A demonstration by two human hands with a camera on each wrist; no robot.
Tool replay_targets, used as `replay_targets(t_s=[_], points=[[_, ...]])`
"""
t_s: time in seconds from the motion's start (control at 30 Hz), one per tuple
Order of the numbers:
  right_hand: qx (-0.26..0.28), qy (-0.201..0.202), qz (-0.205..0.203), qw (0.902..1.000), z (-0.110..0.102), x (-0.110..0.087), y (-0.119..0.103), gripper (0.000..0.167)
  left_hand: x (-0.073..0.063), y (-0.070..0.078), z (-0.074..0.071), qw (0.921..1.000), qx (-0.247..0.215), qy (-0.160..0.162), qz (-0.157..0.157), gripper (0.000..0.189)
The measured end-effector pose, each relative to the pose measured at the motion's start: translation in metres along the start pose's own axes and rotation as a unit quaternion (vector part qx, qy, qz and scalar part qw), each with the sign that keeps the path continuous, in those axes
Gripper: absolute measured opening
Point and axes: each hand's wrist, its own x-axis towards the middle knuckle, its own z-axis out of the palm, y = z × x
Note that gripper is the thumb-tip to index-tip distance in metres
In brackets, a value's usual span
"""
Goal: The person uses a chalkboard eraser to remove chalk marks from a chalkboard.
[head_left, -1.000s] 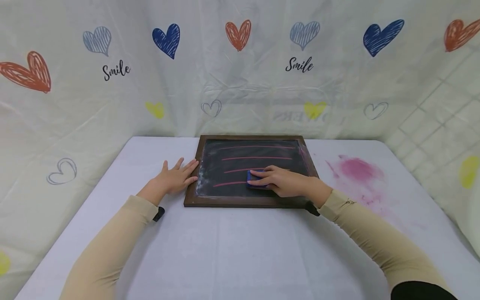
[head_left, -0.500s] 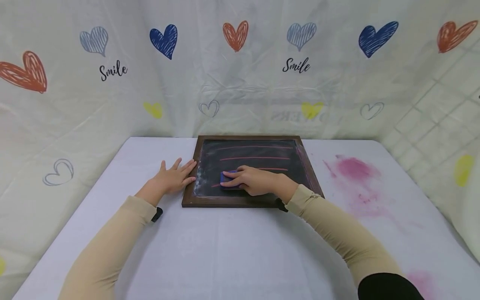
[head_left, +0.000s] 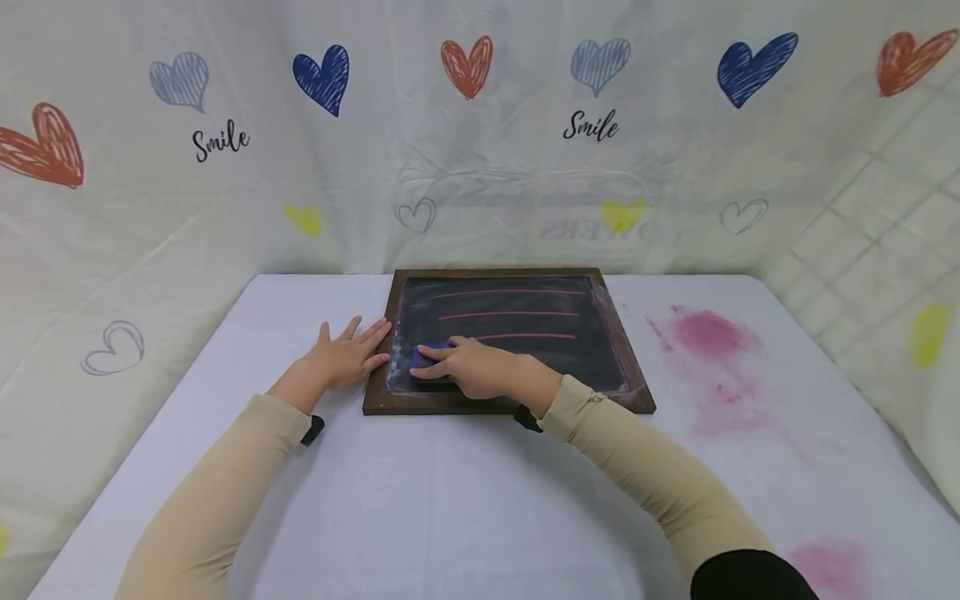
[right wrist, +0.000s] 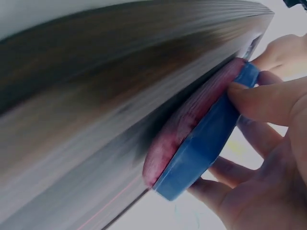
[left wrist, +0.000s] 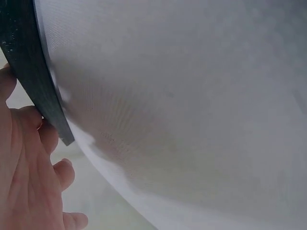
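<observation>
My right hand grips a blue chalkboard eraser, its thumb on one side and its fingers on the other. The eraser's pinkish pad faces the black surface, at the lower left of the framed chalkboard. Three pink chalk lines run across the board above the hand. The left end of the lowest one is hidden or gone; I cannot tell which. My left hand lies with its fingers spread, fingertips touching the board's left frame.
The board lies on a white-covered table. Pink smudges mark the cloth to the right of the board, with another pink patch near the front right. A white curtain printed with hearts hangs behind the table.
My right hand has slid left across the board with the eraser. A fourth, lowest pink line, seen earlier left of the eraser, no longer shows. The left hand stays at the frame.
</observation>
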Motion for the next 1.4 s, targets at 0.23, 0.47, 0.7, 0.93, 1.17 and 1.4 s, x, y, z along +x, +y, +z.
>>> replay_targets(t_s=[0.23, 0.47, 0.7, 0.93, 1.17, 1.4], points=[[0.057, 0.013, -0.007, 0.9983, 0.0, -0.021, 0.019, 0.064, 0.002, 0.001, -0.001, 1.0, 0.004, 0.004, 0.004, 0.068], [0.089, 0.022, -0.002, 0.9958, 0.003, -0.052, 0.049, 0.061, -0.002, -0.001, 0.002, 0.9999, -0.017, 0.002, -0.001, 0.069], [0.106, 0.054, 0.023, 0.9927, 0.007, -0.099, 0.075, 0.062, -0.005, -0.005, 0.005, 0.9998, -0.017, 0.007, -0.005, 0.068], [0.077, 0.084, 0.037, 0.9927, 0.017, -0.156, 0.099, 0.06, -0.002, -0.004, 0.005, 0.9999, -0.011, 0.009, -0.002, 0.068], [0.06, 0.1, 0.021, 0.9929, 0.022, -0.154, 0.1, 0.062, -0.003, -0.002, 0.005, 0.9999, -0.012, 0.007, -0.001, 0.069], [0.077, 0.06, 0.004, 0.9952, 0.009, -0.113, 0.084, 0.063, -0.002, -0.002, 0.001, 0.9999, -0.005, 0.008, 0.004, 0.068]])
